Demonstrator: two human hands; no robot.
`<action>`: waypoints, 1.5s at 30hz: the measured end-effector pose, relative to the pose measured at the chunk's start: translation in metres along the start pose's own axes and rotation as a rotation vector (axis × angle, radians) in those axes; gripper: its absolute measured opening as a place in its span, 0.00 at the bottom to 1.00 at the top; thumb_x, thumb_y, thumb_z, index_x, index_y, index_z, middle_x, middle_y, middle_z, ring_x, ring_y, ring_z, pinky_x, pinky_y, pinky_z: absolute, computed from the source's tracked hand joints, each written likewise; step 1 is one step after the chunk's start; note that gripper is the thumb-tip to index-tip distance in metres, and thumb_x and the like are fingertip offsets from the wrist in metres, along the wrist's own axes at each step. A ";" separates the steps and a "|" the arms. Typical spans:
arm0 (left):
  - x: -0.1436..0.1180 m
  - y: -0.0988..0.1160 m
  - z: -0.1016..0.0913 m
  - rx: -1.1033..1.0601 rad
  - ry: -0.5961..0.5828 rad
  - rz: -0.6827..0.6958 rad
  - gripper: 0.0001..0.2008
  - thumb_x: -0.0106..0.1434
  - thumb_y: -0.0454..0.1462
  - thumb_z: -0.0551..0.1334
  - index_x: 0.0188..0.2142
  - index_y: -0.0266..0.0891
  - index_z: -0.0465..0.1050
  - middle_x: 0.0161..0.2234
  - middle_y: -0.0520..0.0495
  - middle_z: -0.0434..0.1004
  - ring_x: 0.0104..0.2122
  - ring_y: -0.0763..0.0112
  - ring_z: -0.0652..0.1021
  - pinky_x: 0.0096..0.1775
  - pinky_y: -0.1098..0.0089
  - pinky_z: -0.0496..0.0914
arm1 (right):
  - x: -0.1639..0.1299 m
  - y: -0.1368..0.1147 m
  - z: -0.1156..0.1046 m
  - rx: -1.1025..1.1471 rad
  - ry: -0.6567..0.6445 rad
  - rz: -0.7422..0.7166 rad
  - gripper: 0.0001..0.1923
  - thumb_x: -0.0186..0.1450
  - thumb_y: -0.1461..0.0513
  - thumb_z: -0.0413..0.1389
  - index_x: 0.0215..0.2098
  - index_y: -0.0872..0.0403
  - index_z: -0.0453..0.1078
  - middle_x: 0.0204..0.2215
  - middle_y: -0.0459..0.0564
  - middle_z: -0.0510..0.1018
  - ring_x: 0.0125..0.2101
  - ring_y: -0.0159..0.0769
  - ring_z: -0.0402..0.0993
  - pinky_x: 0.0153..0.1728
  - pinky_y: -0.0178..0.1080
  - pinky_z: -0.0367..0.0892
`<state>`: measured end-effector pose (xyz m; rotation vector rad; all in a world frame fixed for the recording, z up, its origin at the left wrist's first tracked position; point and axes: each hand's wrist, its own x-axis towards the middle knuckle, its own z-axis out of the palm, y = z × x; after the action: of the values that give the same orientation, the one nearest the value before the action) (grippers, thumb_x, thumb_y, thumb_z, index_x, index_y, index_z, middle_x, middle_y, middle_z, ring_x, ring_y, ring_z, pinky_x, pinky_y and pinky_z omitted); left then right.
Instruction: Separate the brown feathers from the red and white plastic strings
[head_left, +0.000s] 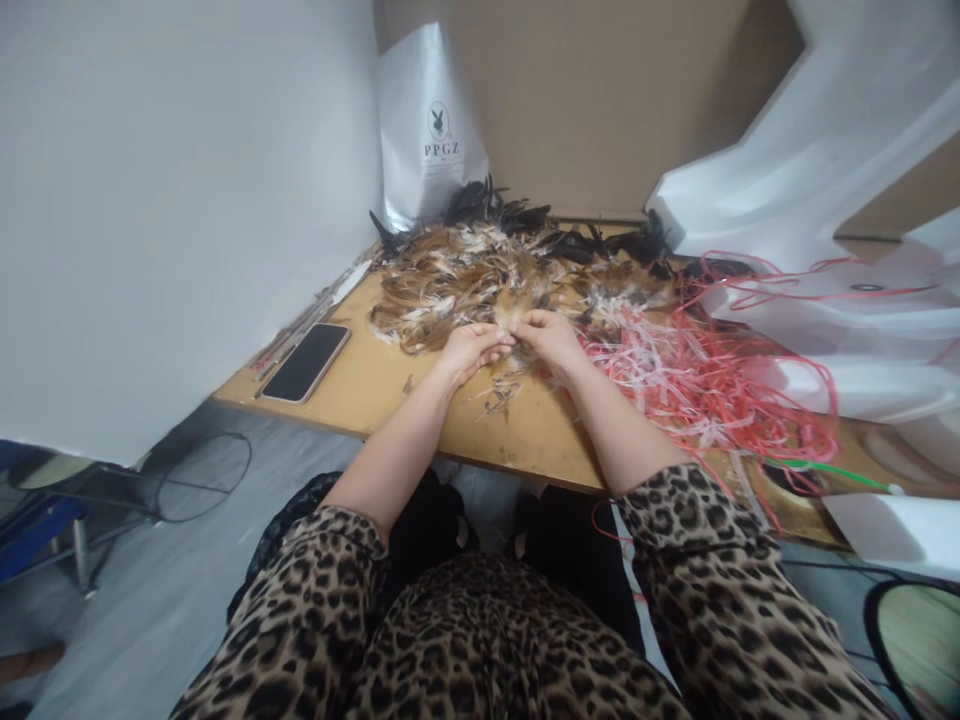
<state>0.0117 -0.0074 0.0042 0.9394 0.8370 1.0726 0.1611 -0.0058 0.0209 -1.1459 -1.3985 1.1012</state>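
My left hand (476,350) and my right hand (546,335) meet fingertip to fingertip over the near edge of a feather pile (442,275). Both are closed in a pinch around a light brown feather (516,302) whose fluffy part stands up between them; it may be more than one. Brown, white and black feathers lie heaped just beyond my fingers. A few loose feather bits (499,395) rest on the table below my hands. To the right of my right hand is a tangle of pink and red string (697,385).
A phone (307,362) lies at the left of the wooden table (390,405). A white printed bag (431,130) stands at the back. White sheeting (817,170) leans over the right side, and a white panel (187,200) borders the left.
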 end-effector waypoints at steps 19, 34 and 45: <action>0.005 0.003 -0.002 -0.085 0.163 0.015 0.04 0.53 0.29 0.64 0.29 0.30 0.71 0.25 0.47 0.76 0.20 0.83 0.73 0.23 0.83 0.66 | 0.005 0.009 -0.023 -0.969 -0.210 -0.356 0.12 0.56 0.63 0.53 0.36 0.53 0.76 0.34 0.50 0.77 0.33 0.35 0.70 0.35 0.35 0.60; 0.005 0.004 -0.003 -0.122 0.159 0.032 0.02 0.54 0.28 0.63 0.30 0.30 0.70 0.25 0.48 0.76 0.20 0.84 0.73 0.22 0.83 0.63 | 0.008 0.005 -0.020 -0.435 -0.062 -0.031 0.08 0.51 0.59 0.56 0.23 0.57 0.69 0.16 0.43 0.69 0.18 0.26 0.59 0.21 0.32 0.55; 0.004 0.001 -0.002 -0.133 0.091 -0.021 0.04 0.53 0.29 0.64 0.31 0.30 0.70 0.30 0.44 0.78 0.23 0.81 0.75 0.23 0.82 0.65 | 0.004 0.000 -0.009 0.029 -0.026 0.122 0.16 0.46 0.53 0.62 0.21 0.56 0.65 0.14 0.41 0.66 0.14 0.22 0.54 0.15 0.30 0.46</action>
<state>0.0108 -0.0034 0.0041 0.7732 0.8379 1.1452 0.1693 -0.0015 0.0222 -1.2129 -1.3430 1.2218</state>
